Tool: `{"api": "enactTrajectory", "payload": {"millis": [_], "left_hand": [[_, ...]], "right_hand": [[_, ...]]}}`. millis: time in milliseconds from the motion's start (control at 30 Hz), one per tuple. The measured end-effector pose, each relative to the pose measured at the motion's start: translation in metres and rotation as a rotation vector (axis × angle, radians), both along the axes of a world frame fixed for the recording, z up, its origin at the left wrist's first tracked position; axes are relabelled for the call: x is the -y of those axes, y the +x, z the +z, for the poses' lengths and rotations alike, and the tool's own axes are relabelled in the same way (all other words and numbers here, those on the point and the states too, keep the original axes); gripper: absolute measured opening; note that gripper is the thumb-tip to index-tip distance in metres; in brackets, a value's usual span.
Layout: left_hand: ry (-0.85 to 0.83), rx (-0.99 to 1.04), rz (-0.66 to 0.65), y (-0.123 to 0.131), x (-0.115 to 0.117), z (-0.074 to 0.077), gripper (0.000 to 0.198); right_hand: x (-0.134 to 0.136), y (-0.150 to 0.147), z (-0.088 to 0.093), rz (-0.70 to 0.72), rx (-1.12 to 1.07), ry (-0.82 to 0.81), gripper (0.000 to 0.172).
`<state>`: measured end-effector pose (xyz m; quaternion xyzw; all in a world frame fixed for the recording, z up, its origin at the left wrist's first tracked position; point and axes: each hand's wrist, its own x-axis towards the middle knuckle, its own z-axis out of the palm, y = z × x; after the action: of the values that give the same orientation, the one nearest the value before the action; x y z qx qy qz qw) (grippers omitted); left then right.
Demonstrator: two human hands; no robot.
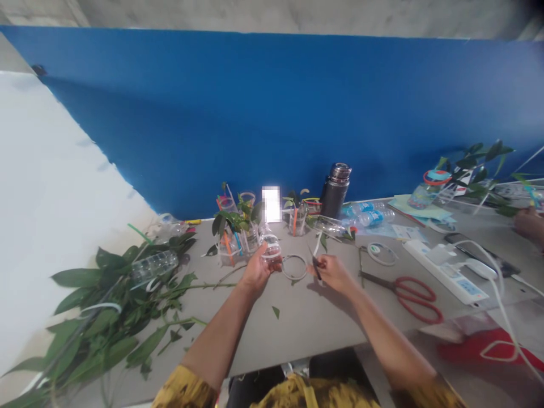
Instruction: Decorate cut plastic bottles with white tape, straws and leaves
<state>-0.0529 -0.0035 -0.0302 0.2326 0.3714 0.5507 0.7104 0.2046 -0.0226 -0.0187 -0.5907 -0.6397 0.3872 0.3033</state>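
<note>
My left hand point(256, 268) is closed around a clear plastic bottle point(270, 242) with a pale band near its lower end. In my right hand point(335, 273) is a small pair of dark-handled scissors point(315, 265), its tip pointing up and away from me. A thin pale ring point(294, 268), like a roll of tape, lies between the two hands. Just behind the left hand stand several cut clear containers holding leafy stems point(238, 229) and coloured strips. A small leaf scrap point(276, 312) lies on the grey table in front of me.
Leafy branches point(106, 317) pile up at the left. Red-handled shears point(414, 297), a tape roll point(382, 254) and a power strip point(446, 275) lie to the right. A dark thermos point(335, 191) stands at the back near plastic bottles point(376, 217). Another person's hand point(529, 222) shows far right.
</note>
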Motion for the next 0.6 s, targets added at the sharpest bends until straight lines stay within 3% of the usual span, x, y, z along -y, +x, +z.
{"api": "enactTrajectory", "payload": {"millis": [100, 233, 367, 600], "left_hand": [[0.023, 0.025, 0.016, 0.001, -0.001, 0.0, 0.028], [0.061, 0.045, -0.003, 0.001, -0.001, -0.002, 0.024], [0.178, 0.013, -0.015, -0.002, -0.001, -0.003, 0.026], [0.288, -0.126, 0.025, -0.006, -0.008, 0.001, 0.042]], "right_hand": [[-0.009, 0.027, 0.008, -0.043, 0.413, 0.066, 0.034], [-0.018, 0.053, 0.027, -0.011, 0.794, -0.014, 0.04], [-0.029, 0.062, 0.043, 0.103, 0.952, -0.078, 0.043], [-0.053, 0.061, 0.054, 0.318, 1.065, -0.087, 0.045]]}}
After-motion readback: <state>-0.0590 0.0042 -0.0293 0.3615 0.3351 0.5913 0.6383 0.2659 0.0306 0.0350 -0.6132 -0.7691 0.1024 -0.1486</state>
